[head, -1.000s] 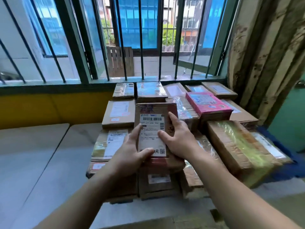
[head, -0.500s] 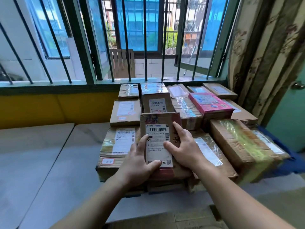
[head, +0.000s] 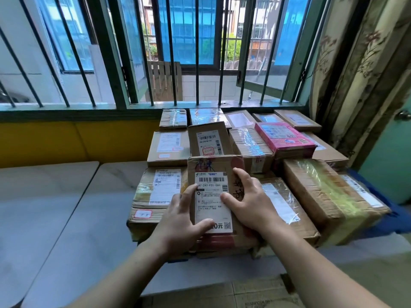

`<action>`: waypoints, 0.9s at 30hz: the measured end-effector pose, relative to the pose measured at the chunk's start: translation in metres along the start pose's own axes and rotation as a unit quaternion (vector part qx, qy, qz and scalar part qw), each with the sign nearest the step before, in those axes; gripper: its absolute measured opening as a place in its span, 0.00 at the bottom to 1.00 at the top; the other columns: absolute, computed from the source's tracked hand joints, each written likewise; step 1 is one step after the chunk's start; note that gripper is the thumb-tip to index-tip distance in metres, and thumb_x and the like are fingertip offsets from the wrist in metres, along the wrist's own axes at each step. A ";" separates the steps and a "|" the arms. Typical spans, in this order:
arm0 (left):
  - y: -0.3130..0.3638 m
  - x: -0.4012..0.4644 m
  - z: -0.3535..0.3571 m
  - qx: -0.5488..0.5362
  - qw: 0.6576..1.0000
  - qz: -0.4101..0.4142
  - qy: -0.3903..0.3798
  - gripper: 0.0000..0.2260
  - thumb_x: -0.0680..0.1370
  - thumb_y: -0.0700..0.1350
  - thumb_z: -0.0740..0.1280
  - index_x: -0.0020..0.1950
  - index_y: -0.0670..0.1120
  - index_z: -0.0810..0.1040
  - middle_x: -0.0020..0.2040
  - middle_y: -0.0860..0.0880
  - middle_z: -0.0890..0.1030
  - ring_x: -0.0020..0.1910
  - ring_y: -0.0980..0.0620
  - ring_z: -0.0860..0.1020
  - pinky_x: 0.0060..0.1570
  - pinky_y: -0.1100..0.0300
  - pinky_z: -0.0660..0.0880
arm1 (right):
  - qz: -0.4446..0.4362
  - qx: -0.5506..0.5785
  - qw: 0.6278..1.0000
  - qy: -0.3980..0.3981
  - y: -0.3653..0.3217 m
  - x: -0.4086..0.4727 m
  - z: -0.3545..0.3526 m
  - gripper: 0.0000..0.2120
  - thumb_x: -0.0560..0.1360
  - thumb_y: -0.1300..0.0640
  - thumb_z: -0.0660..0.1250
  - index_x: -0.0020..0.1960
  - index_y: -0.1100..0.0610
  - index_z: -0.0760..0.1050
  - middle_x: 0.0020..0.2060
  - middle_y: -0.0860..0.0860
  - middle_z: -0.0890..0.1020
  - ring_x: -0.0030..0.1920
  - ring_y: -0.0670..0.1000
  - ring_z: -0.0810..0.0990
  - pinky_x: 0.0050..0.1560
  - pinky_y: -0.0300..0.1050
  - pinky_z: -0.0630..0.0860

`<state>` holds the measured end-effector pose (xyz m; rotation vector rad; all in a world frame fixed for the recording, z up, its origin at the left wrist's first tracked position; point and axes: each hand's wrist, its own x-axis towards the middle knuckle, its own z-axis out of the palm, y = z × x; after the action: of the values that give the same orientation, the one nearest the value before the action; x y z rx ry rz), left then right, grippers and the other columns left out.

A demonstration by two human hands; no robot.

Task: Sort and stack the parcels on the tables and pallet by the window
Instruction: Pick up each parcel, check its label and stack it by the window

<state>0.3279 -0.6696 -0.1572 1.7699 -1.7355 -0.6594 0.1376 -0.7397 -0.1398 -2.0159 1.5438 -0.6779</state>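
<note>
A brown parcel (head: 214, 165) with a white barcode label and handwriting lies flat on top of the near middle of the parcel stack. My left hand (head: 180, 225) rests on its left side, thumb on the label's lower edge and index finger along the label. My right hand (head: 251, 203) lies on its right side with fingers spread and the thumb touching the label. Behind it stands a smaller labelled box (head: 209, 138). A pink box (head: 284, 138) tops the stack further right. A long box with yellowish tape (head: 329, 196) lies at the right.
Several more taped cartons fill the stack up to the barred window (head: 196, 63). Grey tabletops (head: 44, 207) stretch left. A curtain (head: 355, 74) hangs at the right above something blue (head: 400, 218). Cardboard (head: 222, 294) shows at the bottom edge.
The labelled parcel came down and toward me onto the stack, uncovering the smaller box behind it. Both hands stayed on it and their fingers have flattened.
</note>
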 end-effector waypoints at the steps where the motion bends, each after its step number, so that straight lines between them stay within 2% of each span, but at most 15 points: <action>1: 0.000 0.001 0.000 0.001 1.000 -0.006 0.000 0.40 0.72 0.59 0.71 0.74 0.63 0.48 0.69 0.49 0.62 0.67 0.50 0.66 0.68 0.49 0.68 | 0.009 -0.004 1.000 -0.002 -0.001 0.005 -0.001 0.36 0.75 0.39 0.67 0.77 0.39 0.53 0.67 0.53 0.67 0.62 0.54 0.75 0.61 0.48 0.72; 5: 0.005 0.010 0.006 0.018 0.999 -0.034 -0.009 0.42 0.72 0.61 0.69 0.75 0.65 0.43 0.71 0.47 0.61 0.70 0.46 0.65 0.70 0.46 0.64 | 0.030 -0.008 0.999 -0.016 -0.008 0.028 -0.003 0.39 0.75 0.35 0.64 0.78 0.36 0.46 0.67 0.54 0.67 0.63 0.57 0.75 0.62 0.50 0.73; 8: 0.006 0.009 0.008 0.021 0.999 -0.042 -0.010 0.43 0.72 0.61 0.69 0.75 0.65 0.41 0.72 0.47 0.60 0.70 0.47 0.64 0.70 0.46 0.64 | 0.025 -0.025 0.999 -0.025 -0.007 0.028 -0.002 0.40 0.75 0.33 0.62 0.78 0.36 0.43 0.66 0.55 0.68 0.64 0.57 0.74 0.63 0.51 0.73; 14: 0.000 0.001 0.006 0.002 0.999 -0.035 -0.002 0.40 0.70 0.62 0.70 0.74 0.65 0.49 0.69 0.50 0.63 0.68 0.50 0.66 0.67 0.47 0.68 | 0.017 -0.036 0.998 -0.040 0.003 0.018 0.002 0.40 0.75 0.32 0.61 0.79 0.37 0.43 0.66 0.55 0.68 0.65 0.57 0.73 0.64 0.51 0.72; 21: 0.010 0.015 0.005 0.047 0.994 -0.096 -0.031 0.40 0.74 0.62 0.67 0.77 0.61 0.45 0.77 0.56 0.48 0.76 0.48 0.55 0.74 0.46 0.57 | 0.054 -0.093 0.991 -0.074 0.004 0.045 0.010 0.41 0.75 0.30 0.59 0.80 0.43 0.45 0.70 0.56 0.70 0.70 0.59 0.66 0.70 0.54 0.66; 23: 0.015 0.021 0.002 0.059 0.991 -0.118 -0.034 0.37 0.75 0.61 0.65 0.78 0.60 0.48 0.78 0.53 0.50 0.76 0.48 0.55 0.74 0.47 0.56 | 0.069 -0.097 0.989 -0.085 0.006 0.054 0.012 0.41 0.74 0.30 0.58 0.80 0.44 0.48 0.71 0.56 0.69 0.71 0.59 0.65 0.71 0.54 0.65; 25: 0.018 0.024 0.000 0.108 0.987 -0.109 -0.041 0.37 0.74 0.64 0.64 0.78 0.59 0.50 0.78 0.51 0.56 0.75 0.48 0.58 0.74 0.47 0.58 | 0.074 -0.105 0.988 -0.091 0.007 0.062 0.014 0.41 0.74 0.30 0.58 0.80 0.45 0.49 0.72 0.55 0.69 0.72 0.59 0.65 0.71 0.54 0.65; 27: 0.018 0.023 -0.002 0.149 0.981 -0.110 -0.059 0.38 0.73 0.67 0.63 0.78 0.60 0.50 0.78 0.50 0.56 0.76 0.47 0.57 0.74 0.46 0.58 | 0.072 -0.115 0.986 -0.092 0.008 0.066 0.015 0.41 0.74 0.29 0.58 0.80 0.46 0.50 0.71 0.56 0.69 0.71 0.59 0.66 0.70 0.54 0.65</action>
<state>0.3176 -0.6922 -0.1423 2.1931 -1.8074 -0.6327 0.1571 -0.8044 -0.1508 -2.0381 1.6984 -0.2575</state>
